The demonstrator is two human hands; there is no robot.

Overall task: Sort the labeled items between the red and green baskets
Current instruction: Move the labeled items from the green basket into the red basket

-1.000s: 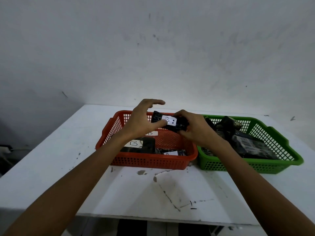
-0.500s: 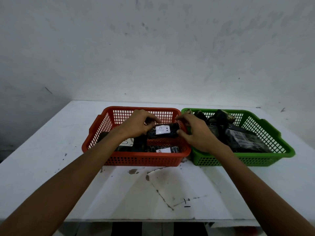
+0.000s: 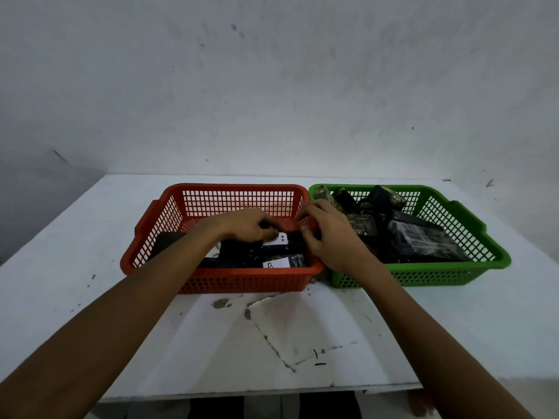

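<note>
Evidently the step in hand is the setting-down of one labelled item [image 3: 287, 241] into the red basket [image 3: 157, 237], which sits at the middle of the counter [image 3: 75, 237] towards its far edge. The item is a dark, wrapped block lying low inside the basket near its right wall, on top of other dark items. Both hands meet over it. The left hand [image 3: 245, 226] has its fingers curled down onto the item's left end, covering part of its white label [image 3: 276, 239]; this grip looks closed on the item. The right hand [image 3: 328, 234] cups the item's right end with fingers bent, but whether it grips or merely touches cannot be told.

The next move, by judgement, calls for letting the item settle, opening both hands and lifting them clear without dragging the pile, then reaching into the green basket [image 3: 472, 225], which touches the red one on its right and holds more dark wrapped items [image 3: 417, 240], to read another label.

On writing: the held item's label shows only two dark dots beyond the fingers. A second label [image 3: 276, 263], near the red basket's front wall, reads "B". A small mark like "1" with a line under it [image 3: 317, 358] is drawn on the counter towards the near edge.
</note>
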